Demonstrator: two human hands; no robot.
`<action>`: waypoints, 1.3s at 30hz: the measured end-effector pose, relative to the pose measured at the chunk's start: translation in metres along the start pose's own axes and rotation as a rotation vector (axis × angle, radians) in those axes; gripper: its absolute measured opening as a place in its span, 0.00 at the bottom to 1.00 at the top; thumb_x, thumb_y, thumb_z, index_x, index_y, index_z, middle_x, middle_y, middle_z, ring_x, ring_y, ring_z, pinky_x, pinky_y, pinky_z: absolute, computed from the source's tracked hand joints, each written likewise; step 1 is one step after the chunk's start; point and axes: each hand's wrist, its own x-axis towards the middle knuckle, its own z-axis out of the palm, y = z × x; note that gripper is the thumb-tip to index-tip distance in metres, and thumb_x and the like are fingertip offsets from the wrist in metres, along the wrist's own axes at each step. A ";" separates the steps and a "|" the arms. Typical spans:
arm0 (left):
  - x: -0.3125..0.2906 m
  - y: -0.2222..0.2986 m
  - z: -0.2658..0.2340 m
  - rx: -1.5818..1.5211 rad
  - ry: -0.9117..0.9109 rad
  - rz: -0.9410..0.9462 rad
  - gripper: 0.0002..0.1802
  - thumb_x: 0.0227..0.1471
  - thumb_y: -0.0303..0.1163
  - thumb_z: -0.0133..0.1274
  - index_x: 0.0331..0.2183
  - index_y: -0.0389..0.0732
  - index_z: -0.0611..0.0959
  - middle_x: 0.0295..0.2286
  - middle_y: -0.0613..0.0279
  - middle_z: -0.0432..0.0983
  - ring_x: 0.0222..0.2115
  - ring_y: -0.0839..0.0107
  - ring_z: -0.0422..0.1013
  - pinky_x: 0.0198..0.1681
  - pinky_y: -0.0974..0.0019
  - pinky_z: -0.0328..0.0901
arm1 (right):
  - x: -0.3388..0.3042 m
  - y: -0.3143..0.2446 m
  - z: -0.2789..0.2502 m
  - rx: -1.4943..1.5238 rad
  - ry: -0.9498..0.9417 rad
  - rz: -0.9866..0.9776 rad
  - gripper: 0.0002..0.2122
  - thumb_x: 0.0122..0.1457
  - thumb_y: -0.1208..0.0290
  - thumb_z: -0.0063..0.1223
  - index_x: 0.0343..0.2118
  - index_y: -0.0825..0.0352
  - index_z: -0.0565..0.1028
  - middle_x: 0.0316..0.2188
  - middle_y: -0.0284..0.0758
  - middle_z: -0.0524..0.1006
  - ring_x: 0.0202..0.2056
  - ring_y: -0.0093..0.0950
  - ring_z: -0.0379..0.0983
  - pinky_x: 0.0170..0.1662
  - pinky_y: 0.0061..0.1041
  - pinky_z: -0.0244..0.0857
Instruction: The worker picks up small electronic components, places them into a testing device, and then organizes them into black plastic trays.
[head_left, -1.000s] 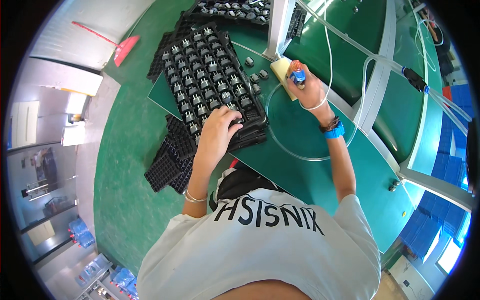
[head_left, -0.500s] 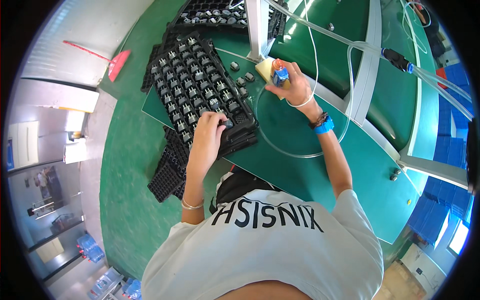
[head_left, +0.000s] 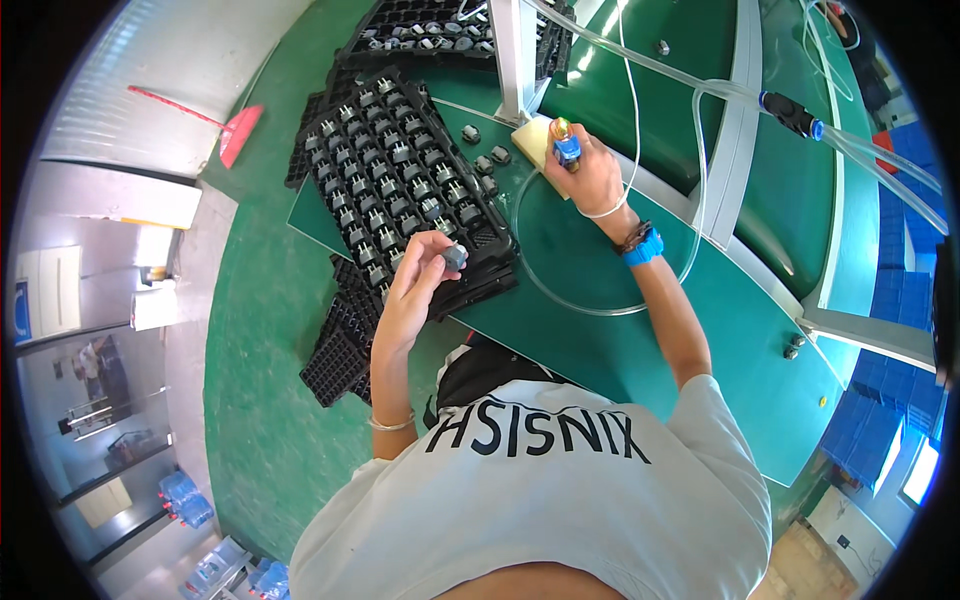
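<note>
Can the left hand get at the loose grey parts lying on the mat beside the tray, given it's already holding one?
Probably not freely. The left hand pinches a small grey part over the black tray, so its fingers are taken. The loose grey parts lie uncovered past the tray's far corner, nearer the right hand.

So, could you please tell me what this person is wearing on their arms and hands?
Both forearms are bare below short white sleeves. The left wrist carries a thin silver bangle. The right wrist has a bright blue band beside a dark beaded bracelet. Neither the left hand nor the right hand is gloved.
</note>
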 end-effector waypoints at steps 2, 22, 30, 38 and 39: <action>-0.001 0.000 0.001 -0.085 -0.003 -0.006 0.10 0.56 0.29 0.40 0.41 0.40 0.68 0.35 0.64 0.69 0.36 0.76 0.65 0.42 0.71 0.61 | 0.001 0.001 0.003 -0.010 0.031 -0.048 0.16 0.45 0.70 0.55 0.38 0.68 0.69 0.26 0.47 0.73 0.28 0.46 0.70 0.31 0.35 0.65; 0.019 0.003 0.033 -0.121 0.078 0.193 0.15 0.43 0.19 0.55 0.37 0.35 0.74 0.35 0.62 0.72 0.36 0.75 0.69 0.43 0.72 0.63 | -0.004 -0.046 0.015 0.468 -0.240 -0.002 0.13 0.54 0.63 0.47 0.36 0.69 0.70 0.31 0.36 0.73 0.30 0.25 0.70 0.35 0.23 0.64; 0.031 0.012 0.049 -0.166 0.024 0.328 0.14 0.40 0.13 0.54 0.34 0.32 0.74 0.33 0.60 0.70 0.34 0.73 0.71 0.41 0.71 0.67 | -0.015 -0.087 -0.025 1.437 -0.399 0.773 0.16 0.56 0.60 0.42 0.41 0.67 0.67 0.35 0.33 0.72 0.36 0.23 0.70 0.39 0.21 0.65; 0.031 0.005 0.054 -0.070 0.016 0.429 0.15 0.38 0.10 0.54 0.33 0.32 0.74 0.33 0.61 0.68 0.34 0.72 0.70 0.40 0.71 0.68 | -0.025 -0.086 -0.030 1.399 -0.494 0.812 0.15 0.56 0.61 0.42 0.42 0.66 0.66 0.35 0.33 0.71 0.35 0.22 0.70 0.39 0.20 0.65; 0.031 0.004 0.055 -0.077 0.010 0.432 0.16 0.38 0.10 0.54 0.33 0.32 0.74 0.33 0.61 0.67 0.34 0.72 0.70 0.40 0.71 0.68 | -0.026 -0.088 -0.032 1.401 -0.495 0.813 0.15 0.56 0.61 0.42 0.42 0.66 0.66 0.35 0.33 0.71 0.35 0.22 0.70 0.39 0.20 0.65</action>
